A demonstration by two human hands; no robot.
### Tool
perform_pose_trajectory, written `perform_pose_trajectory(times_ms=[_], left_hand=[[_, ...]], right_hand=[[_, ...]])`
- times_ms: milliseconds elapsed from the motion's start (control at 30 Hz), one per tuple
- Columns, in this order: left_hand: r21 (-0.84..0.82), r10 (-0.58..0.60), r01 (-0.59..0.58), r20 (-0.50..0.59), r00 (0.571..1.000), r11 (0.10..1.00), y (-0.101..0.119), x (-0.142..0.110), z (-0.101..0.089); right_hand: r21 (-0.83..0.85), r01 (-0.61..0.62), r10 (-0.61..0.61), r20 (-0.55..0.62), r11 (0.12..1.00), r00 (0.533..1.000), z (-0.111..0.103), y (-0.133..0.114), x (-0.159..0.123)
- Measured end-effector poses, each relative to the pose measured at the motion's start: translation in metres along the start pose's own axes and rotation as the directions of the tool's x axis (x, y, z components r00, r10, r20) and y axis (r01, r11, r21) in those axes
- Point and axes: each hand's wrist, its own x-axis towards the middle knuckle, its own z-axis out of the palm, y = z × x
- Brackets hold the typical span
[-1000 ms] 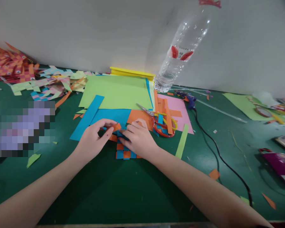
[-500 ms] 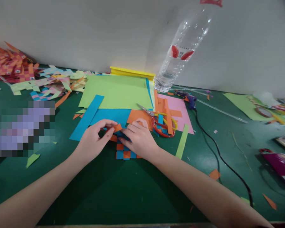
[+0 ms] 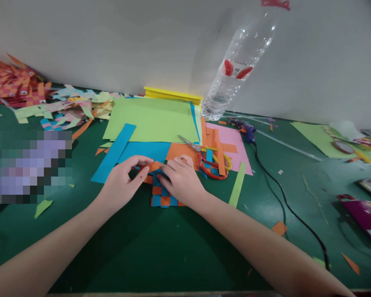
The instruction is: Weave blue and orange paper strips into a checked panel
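Green tabletop (image 3: 179, 251) meets a pale wall (image 3: 111, 45); the left hand (image 3: 125, 177) pinches an orange strip (image 3: 153, 166) by the woven paper (image 3: 164, 194), which lies partly under the right hand (image 3: 184, 181), whose grip I cannot tell; uneven tugging could loosen the weave; the strip's long axis runs crosswise, tip rightward.

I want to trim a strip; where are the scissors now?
In the head view, the scissors lie just right of centre, beyond the right hand, reaching from the edge of the green paper to under an orange strip.
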Motion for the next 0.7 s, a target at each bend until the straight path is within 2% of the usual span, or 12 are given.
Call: perform_pose_trajectory(times_ms=[300, 700], left_hand=[[0.009, -0.007, 0.007, -0.006, 1.000, 1.000, 0.0008, -0.0003, -0.0001], [0.015, -0.009, 0.009, -0.006, 1.000, 1.000, 0.0010, 0.0008, -0.0004]], right_hand=[[-0.003, 0.010, -0.009, 0.030, 1.000, 1.000, 0.0003, -0.0005, 0.0014], [0.049, 0.052, -0.051, -0.030, 0.997, 0.998, 0.0003, 0.0010, 0.0010]])
